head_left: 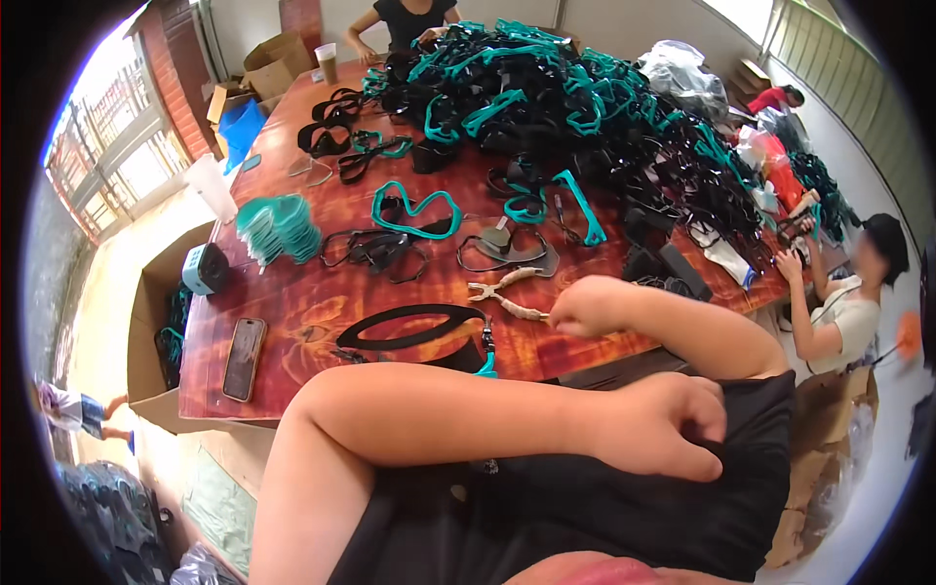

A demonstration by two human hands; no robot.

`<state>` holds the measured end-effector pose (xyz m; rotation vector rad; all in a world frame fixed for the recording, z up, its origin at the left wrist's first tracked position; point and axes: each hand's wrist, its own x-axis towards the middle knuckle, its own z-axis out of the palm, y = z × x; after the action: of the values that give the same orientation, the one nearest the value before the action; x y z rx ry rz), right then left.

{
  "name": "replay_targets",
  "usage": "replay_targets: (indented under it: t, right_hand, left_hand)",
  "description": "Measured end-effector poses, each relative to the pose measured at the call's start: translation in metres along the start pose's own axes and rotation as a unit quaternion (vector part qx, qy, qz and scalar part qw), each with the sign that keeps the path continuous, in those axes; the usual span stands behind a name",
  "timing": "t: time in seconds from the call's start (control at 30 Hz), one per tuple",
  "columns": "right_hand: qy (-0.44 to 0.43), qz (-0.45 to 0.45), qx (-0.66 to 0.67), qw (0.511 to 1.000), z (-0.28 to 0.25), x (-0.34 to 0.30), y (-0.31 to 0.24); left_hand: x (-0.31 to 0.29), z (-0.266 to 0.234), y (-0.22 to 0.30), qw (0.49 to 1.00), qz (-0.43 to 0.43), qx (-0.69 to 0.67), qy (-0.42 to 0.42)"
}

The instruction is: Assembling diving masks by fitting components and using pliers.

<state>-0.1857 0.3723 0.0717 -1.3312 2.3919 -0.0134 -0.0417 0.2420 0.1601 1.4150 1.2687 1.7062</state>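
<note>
My left forearm crosses in front of my chest, and my left hand [653, 424] is curled against my black shirt [585, 517], with a fold of cloth between thumb and fingers. My right hand [590, 307] is closed over the table edge, its fingers beside one handle end of the pliers [502, 294]; its grip is hidden. The pliers have wrapped pale handles and lie spread apart. Left of them lies a black strap loop [409, 327] with a dark buckle [487, 336] and teal webbing, partly behind my left forearm.
A large heap of black and teal straps [526, 88] covers the table's far side. Teal pieces [278, 229], a small speaker-like box [205, 268] and a phone [244, 359] lie left. One person [414, 24] is at the far edge, another [848, 312] at right. A cardboard box [151, 331] stands left.
</note>
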Motion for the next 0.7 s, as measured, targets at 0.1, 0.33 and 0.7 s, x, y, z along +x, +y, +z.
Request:
replay_targets:
  t: [0.1, 0.33, 0.7]
  right_hand:
    - [0.018, -0.073, -0.008, 0.997, 0.002, 0.007, -0.019]
    - [0.031, -0.099, 0.203, 0.974, 0.04, 0.003, -0.036]
    - [0.027, -0.046, 0.279, 0.959, 0.077, -0.009, -0.052]
  left_hand:
    - [0.012, 0.013, 0.01, 0.998, -0.055, 0.003, -0.015]
    - [0.026, 0.014, 0.031, 0.994, -0.003, 0.104, -0.03]
    - [-0.011, 0.027, 0.057, 0.966, -0.016, 0.232, -0.11]
